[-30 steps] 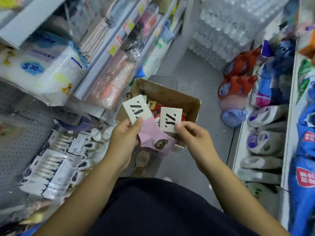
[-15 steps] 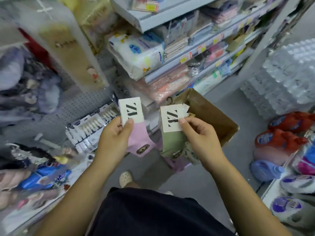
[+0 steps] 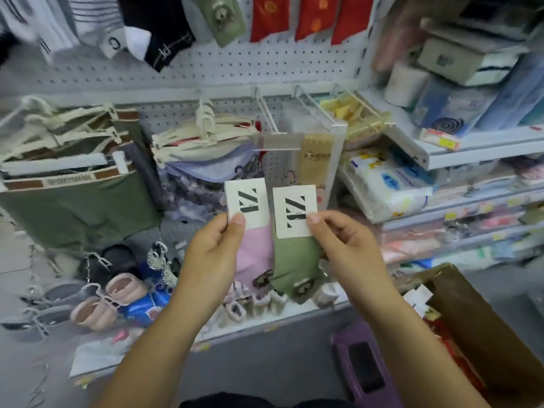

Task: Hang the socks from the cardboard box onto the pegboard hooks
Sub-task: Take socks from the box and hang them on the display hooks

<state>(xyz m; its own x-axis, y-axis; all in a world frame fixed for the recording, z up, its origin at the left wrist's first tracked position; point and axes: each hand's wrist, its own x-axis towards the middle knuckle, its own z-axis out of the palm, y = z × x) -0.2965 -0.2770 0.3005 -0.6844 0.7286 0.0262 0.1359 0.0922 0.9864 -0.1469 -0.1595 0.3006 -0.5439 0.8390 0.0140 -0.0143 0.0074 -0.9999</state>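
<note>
Now each hand pinches a soft sock's stiff rectangular card: left hand (image 3: 213, 254) pink sock (image 3: 253, 254), right hand (image 3: 347, 248) green sock (image 3: 297, 260).

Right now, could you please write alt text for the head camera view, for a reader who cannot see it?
A person's left hand holds a pink sock and the right hand a green sock, each by its white card label, in front of a pegboard hung with other socks. A cardboard box sits at lower right.

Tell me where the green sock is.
Head view, centre: the green sock hangs from the right hand, beside the pink sock in the left hand.
</note>
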